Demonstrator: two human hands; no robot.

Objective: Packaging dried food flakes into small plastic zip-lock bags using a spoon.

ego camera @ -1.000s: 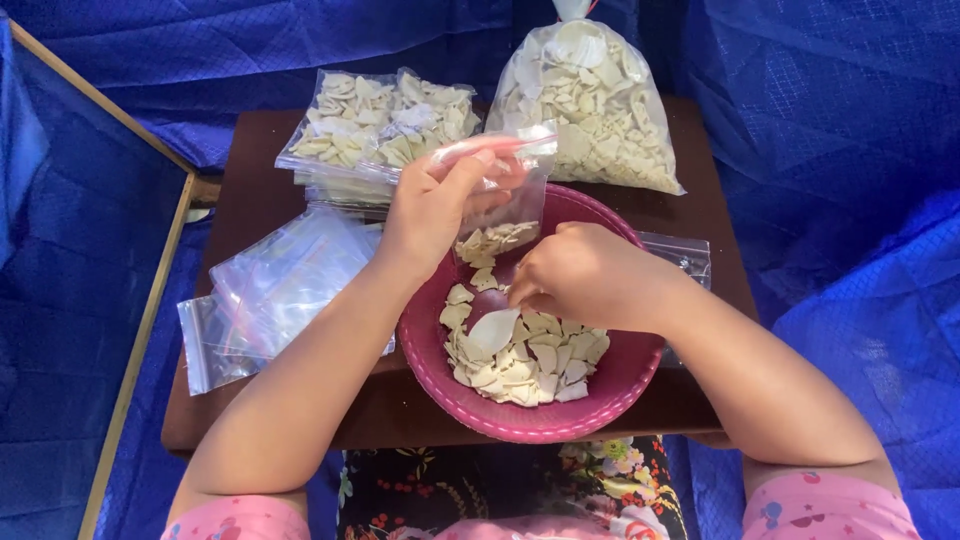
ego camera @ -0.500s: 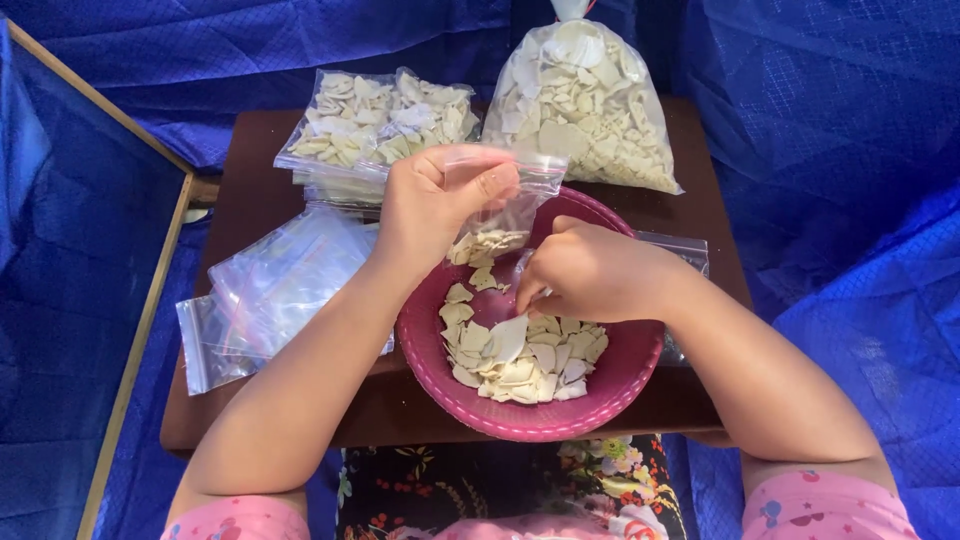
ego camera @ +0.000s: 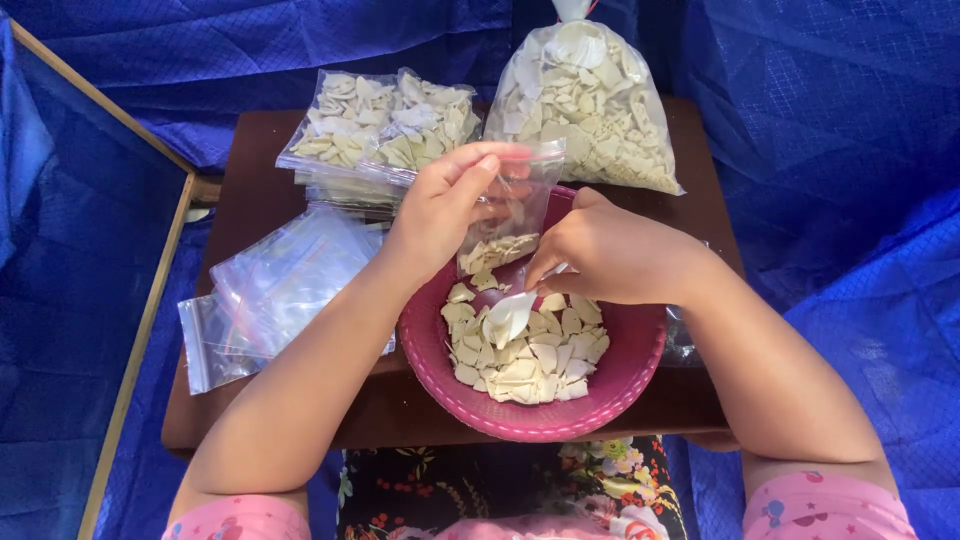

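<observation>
Closest in, two pink sleeves and a floral-print lap sit at the bottom edge, right against the dark brown worktop. On the worktop's near edge stands one magenta plastic bowl, about half full of pale, cream-coloured chips — too many to count. Over the bowl, the right hand is closed around one white spoon, fingers pinched on its handle, the spoon's scoop lying among the chips. Just beside it, the left hand pinches the top edge of one small clear zip bag, holding it up open above the bowl's far rim; a small layer of chips sits at the bag's bottom. To the left, a loose pile of empty clear zip bags lies overhanging the worktop's left edge; the exact count is hard to tell, as they overlap. Farther back, left of centre, a stack of filled flat packets shows two on top, side by side, with more beneath. At the far right stands one big tied sack of chips, upright. Blue quilted fabric surrounds everything, and one wooden rail runs down the left side.
</observation>
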